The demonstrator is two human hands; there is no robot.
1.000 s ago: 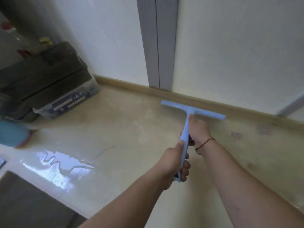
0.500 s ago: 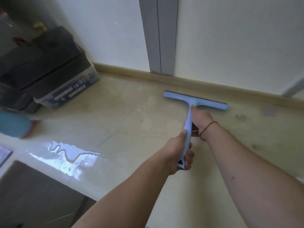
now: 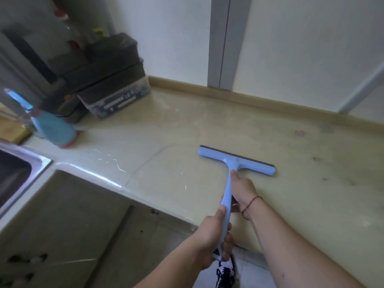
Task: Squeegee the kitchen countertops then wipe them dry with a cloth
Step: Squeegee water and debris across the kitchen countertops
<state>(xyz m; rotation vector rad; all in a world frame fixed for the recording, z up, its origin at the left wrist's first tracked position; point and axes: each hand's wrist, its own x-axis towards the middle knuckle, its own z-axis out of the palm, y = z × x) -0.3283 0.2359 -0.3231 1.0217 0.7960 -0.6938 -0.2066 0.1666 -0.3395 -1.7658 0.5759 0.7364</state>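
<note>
A light blue squeegee [image 3: 235, 161] with a dark rubber blade lies blade-down on the beige countertop [image 3: 187, 125], about midway between the back wall and the front edge. My right hand [image 3: 243, 191] grips the upper part of its handle. My left hand [image 3: 214, 235] is closed around the handle's lower end, past the counter's front edge. A wet streak glints on the counter to the left of the blade. No cloth is visible.
A blue spray bottle [image 3: 53, 127] stands at the left near a steel sink [image 3: 27, 171]. Stacked dark containers [image 3: 108, 77] fill the back left corner. A grey vertical strip [image 3: 225, 42] runs down the wall. Cabinet fronts and a shoe [image 3: 226, 273] show below.
Both hands have drawn the squeegee from the back wall toward the front edge. The view has tilted down, so the sink and cabinets now show.
</note>
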